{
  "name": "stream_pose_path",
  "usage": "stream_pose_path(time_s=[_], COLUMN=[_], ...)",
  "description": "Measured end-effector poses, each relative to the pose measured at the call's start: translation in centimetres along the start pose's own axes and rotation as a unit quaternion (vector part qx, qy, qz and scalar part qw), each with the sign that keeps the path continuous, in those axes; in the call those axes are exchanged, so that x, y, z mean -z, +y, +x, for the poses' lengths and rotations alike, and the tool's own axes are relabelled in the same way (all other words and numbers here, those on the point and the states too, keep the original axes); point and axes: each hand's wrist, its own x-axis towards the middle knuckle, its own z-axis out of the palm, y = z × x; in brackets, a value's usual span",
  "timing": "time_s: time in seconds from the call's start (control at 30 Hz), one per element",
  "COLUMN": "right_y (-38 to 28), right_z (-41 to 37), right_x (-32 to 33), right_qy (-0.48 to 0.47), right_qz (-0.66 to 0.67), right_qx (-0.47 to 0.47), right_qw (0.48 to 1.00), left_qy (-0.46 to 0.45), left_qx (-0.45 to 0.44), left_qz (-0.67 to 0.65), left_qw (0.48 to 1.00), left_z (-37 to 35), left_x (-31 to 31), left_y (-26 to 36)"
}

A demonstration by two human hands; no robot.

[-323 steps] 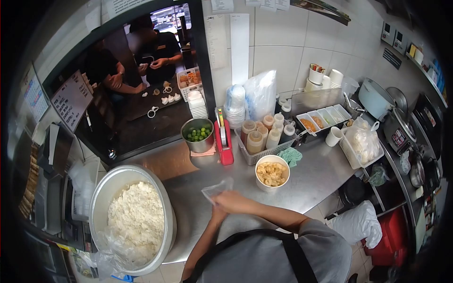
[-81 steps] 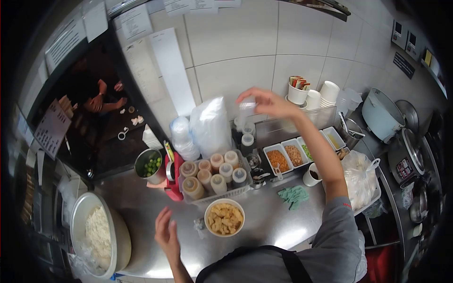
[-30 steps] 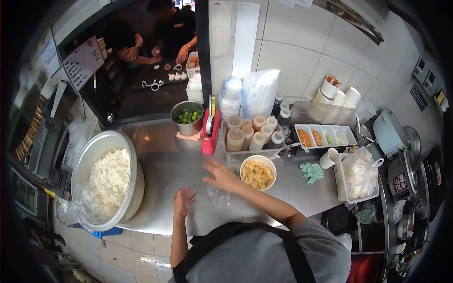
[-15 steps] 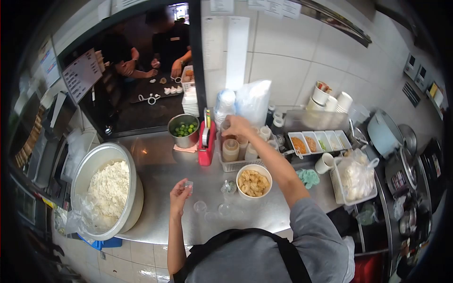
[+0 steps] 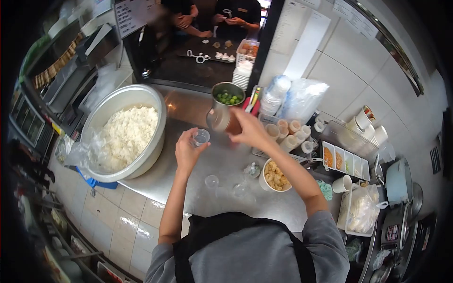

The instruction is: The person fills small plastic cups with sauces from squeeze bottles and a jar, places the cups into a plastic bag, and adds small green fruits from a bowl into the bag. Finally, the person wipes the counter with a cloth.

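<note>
My left hand (image 5: 185,153) holds a small clear plastic sauce cup (image 5: 201,137) by its sides, above the steel counter (image 5: 188,200). My right hand (image 5: 248,128) grips a sauce bottle (image 5: 232,125) with reddish-brown liquid inside; it is tilted toward the left and blurred by motion. The bottle is close to the cup but apart from it. Below the hands lie two clear round plastic pieces (image 5: 212,181). A crumpled clear item (image 5: 252,170) sits beside a white bowl (image 5: 286,188) of golden fried pieces (image 5: 275,175).
A large tub (image 5: 162,118) of white rice (image 5: 132,134) stands at left. A pot (image 5: 228,88) of green limes is behind my right hand. Several sauce bottles (image 5: 289,141) and a topping tray (image 5: 347,162) are at right. Two people (image 5: 236,19) work beyond the opening.
My right hand has lifted the sauce bottle from the basket and brought it left, near the cup. My left hand has risen with the cup. The view has turned left.
</note>
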Motion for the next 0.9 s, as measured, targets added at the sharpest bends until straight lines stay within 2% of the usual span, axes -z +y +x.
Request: stream_pose_path(time_s=[0.1, 0.13, 0.23, 0.43, 0.73, 0.9], right_y=[-0.6, -0.7, -0.8, -0.7, 0.4, 1.4], right_z=[-1.5, -1.4, -1.1, 0.0, -0.5, -1.4], right_x=[-3.6, -4.2, -5.5, -5.3, -6.3, -6.8], right_qy=[-0.064, -0.056, -0.015, -0.017, -0.033, -0.073], right_qz=[-0.200, -0.227, -0.295, -0.352, -0.347, -0.297], right_qx=[0.060, 0.080, 0.140, 0.196, 0.155, 0.065], right_qw=[0.976, 0.969, 0.945, 0.915, 0.924, 0.950], left_qy=[0.010, 0.010, -0.001, 0.036, 0.040, 0.039], left_qx=[-0.038, -0.057, -0.042, -0.003, 0.029, 0.053], left_qz=[0.100, 0.134, 0.112, 0.069, 0.057, 0.001], left_qw=[0.994, 0.989, 0.993, 0.997, 0.997, 0.998], left_z=[-0.8, -1.0, -2.1, -2.9, -3.6, -3.6], left_x=[0.6, 0.7, 0.4, -0.6, -1.7, -2.4], left_y=[-0.3, -0.5, -1.4, -3.1, -4.1, -5.4])
